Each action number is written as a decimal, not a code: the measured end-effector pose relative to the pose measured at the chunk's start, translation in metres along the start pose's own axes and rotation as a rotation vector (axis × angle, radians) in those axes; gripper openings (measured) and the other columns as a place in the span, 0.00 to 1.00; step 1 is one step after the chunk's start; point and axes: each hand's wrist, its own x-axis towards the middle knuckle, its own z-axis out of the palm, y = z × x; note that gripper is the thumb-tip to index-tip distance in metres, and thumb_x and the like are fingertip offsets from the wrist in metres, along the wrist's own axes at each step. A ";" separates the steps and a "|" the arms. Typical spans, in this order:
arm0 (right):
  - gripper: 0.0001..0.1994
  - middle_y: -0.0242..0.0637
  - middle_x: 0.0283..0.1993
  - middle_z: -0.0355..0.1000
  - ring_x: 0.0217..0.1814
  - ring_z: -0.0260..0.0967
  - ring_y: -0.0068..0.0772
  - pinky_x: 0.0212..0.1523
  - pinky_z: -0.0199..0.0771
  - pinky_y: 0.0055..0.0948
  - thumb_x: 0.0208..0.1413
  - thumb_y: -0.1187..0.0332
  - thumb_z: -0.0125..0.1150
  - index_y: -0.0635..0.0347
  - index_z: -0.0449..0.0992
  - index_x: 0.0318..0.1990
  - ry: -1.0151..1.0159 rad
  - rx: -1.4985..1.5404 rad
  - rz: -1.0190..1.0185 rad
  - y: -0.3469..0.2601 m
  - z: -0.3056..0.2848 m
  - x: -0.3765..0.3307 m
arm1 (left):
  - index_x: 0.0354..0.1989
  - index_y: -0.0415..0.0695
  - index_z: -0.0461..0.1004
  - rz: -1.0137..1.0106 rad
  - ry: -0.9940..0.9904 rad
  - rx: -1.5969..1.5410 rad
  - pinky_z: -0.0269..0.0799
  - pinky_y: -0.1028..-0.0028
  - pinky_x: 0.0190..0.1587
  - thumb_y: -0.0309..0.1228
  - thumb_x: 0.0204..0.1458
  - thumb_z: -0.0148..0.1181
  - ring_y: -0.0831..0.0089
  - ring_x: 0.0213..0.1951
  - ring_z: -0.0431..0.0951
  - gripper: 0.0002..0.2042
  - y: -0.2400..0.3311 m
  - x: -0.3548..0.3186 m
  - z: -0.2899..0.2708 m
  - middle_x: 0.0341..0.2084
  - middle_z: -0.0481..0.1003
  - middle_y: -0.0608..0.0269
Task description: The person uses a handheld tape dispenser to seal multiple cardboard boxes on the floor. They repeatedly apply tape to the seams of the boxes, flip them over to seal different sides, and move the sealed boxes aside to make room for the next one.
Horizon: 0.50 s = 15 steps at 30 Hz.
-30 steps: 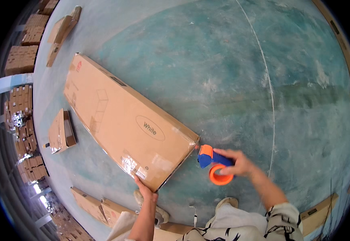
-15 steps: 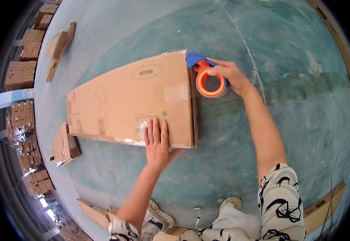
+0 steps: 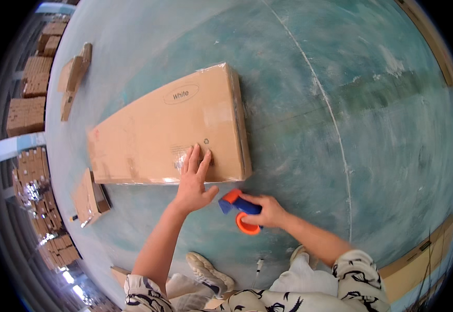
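A long brown cardboard box (image 3: 148, 125) lies flat on the floor in front of me, with shiny clear tape along its near edge and right end. My left hand (image 3: 192, 182) rests on the box's top near its close edge, fingers stretched out and apart. Just off the box's near right corner, my right hand (image 3: 269, 210) is wrapped round a blue and orange tape dispenser (image 3: 246, 205). The dispenser's blue head points left, toward my left wrist, and its orange ring hangs below. It is apart from the box.
Left of the box lies a smaller opened carton (image 3: 88, 200); flat cardboard pieces (image 3: 73, 78) lie beyond it. Stacked cartons (image 3: 26, 117) line the far left. Long boxes lie at the right, one near (image 3: 419, 249) and one far (image 3: 429, 41). A thin white-topped object (image 3: 259, 265) lies between my shoes.
My right hand has brought the tape dispenser from the box's far right corner down toward me, past the near right corner. My left hand stays on the box. The view has shifted slightly.
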 end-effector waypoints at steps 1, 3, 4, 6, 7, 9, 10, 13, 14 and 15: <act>0.34 0.51 0.40 0.75 0.41 0.75 0.42 0.45 0.72 0.34 0.39 0.53 0.68 0.57 0.72 0.56 -0.025 0.055 0.012 -0.008 -0.002 0.017 | 0.65 0.44 0.56 -0.004 -0.020 -0.055 0.45 0.52 0.67 0.33 0.40 0.62 0.44 0.68 0.47 0.39 -0.001 0.004 -0.004 0.66 0.49 0.43; 0.32 0.47 0.40 0.77 0.39 0.76 0.39 0.43 0.74 0.32 0.39 0.53 0.68 0.60 0.74 0.53 0.008 0.088 0.021 -0.012 0.003 0.039 | 0.64 0.45 0.58 -0.025 -0.052 -0.165 0.46 0.52 0.67 0.35 0.42 0.62 0.47 0.68 0.48 0.36 -0.001 0.014 -0.008 0.66 0.52 0.46; 0.31 0.46 0.40 0.77 0.39 0.76 0.38 0.43 0.74 0.31 0.39 0.53 0.68 0.60 0.75 0.52 -0.021 0.068 0.047 -0.012 0.003 0.043 | 0.63 0.46 0.60 -0.027 0.008 -0.092 0.43 0.54 0.68 0.38 0.43 0.65 0.51 0.67 0.51 0.36 0.025 0.018 -0.007 0.64 0.57 0.50; 0.29 0.42 0.42 0.77 0.43 0.75 0.34 0.45 0.74 0.30 0.40 0.51 0.69 0.59 0.77 0.49 -0.139 0.192 0.193 -0.004 0.003 0.055 | 0.61 0.46 0.63 0.293 0.066 0.124 0.43 0.55 0.68 0.41 0.44 0.65 0.53 0.66 0.54 0.34 0.052 0.035 0.005 0.62 0.60 0.51; 0.30 0.41 0.43 0.77 0.44 0.74 0.34 0.45 0.73 0.30 0.39 0.50 0.69 0.58 0.77 0.49 -0.161 0.261 0.187 -0.005 0.004 0.057 | 0.60 0.45 0.64 0.444 0.092 0.235 0.43 0.56 0.69 0.43 0.44 0.65 0.54 0.66 0.56 0.33 0.062 0.041 0.009 0.61 0.61 0.51; 0.31 0.40 0.46 0.76 0.47 0.73 0.33 0.45 0.73 0.30 0.39 0.48 0.69 0.58 0.76 0.50 -0.194 0.401 0.171 -0.013 0.012 0.066 | 0.58 0.45 0.66 0.465 -0.126 0.423 0.43 0.57 0.69 0.41 0.46 0.62 0.56 0.65 0.57 0.29 0.057 0.061 0.024 0.59 0.64 0.52; 0.35 0.40 0.48 0.75 0.49 0.72 0.33 0.45 0.73 0.30 0.39 0.45 0.68 0.55 0.73 0.54 -0.277 0.023 0.196 -0.014 0.020 0.078 | 0.57 0.45 0.67 0.469 -0.233 0.525 0.43 0.57 0.69 0.41 0.47 0.60 0.57 0.64 0.58 0.27 0.052 0.067 0.027 0.58 0.65 0.52; 0.36 0.38 0.44 0.75 0.40 0.74 0.28 0.38 0.76 0.30 0.40 0.46 0.70 0.51 0.71 0.58 -0.356 -0.068 0.122 -0.025 0.032 0.052 | 0.54 0.43 0.69 0.693 -0.320 0.974 0.43 0.57 0.70 0.35 0.50 0.54 0.59 0.64 0.59 0.21 0.043 0.059 0.039 0.55 0.68 0.54; 0.38 0.40 0.46 0.75 0.44 0.74 0.31 0.44 0.74 0.31 0.39 0.41 0.68 0.48 0.70 0.59 -0.417 -0.026 0.171 -0.023 0.031 0.040 | 0.53 0.43 0.69 0.727 -0.260 0.906 0.44 0.57 0.70 0.34 0.51 0.53 0.60 0.64 0.59 0.20 0.041 0.057 0.038 0.54 0.69 0.54; 0.41 0.41 0.48 0.75 0.48 0.73 0.34 0.49 0.72 0.32 0.38 0.37 0.66 0.45 0.69 0.61 -0.486 0.009 0.219 -0.020 0.028 0.025 | 0.52 0.42 0.70 0.751 -0.197 0.838 0.44 0.58 0.70 0.33 0.51 0.52 0.60 0.64 0.59 0.19 0.038 0.053 0.034 0.54 0.69 0.54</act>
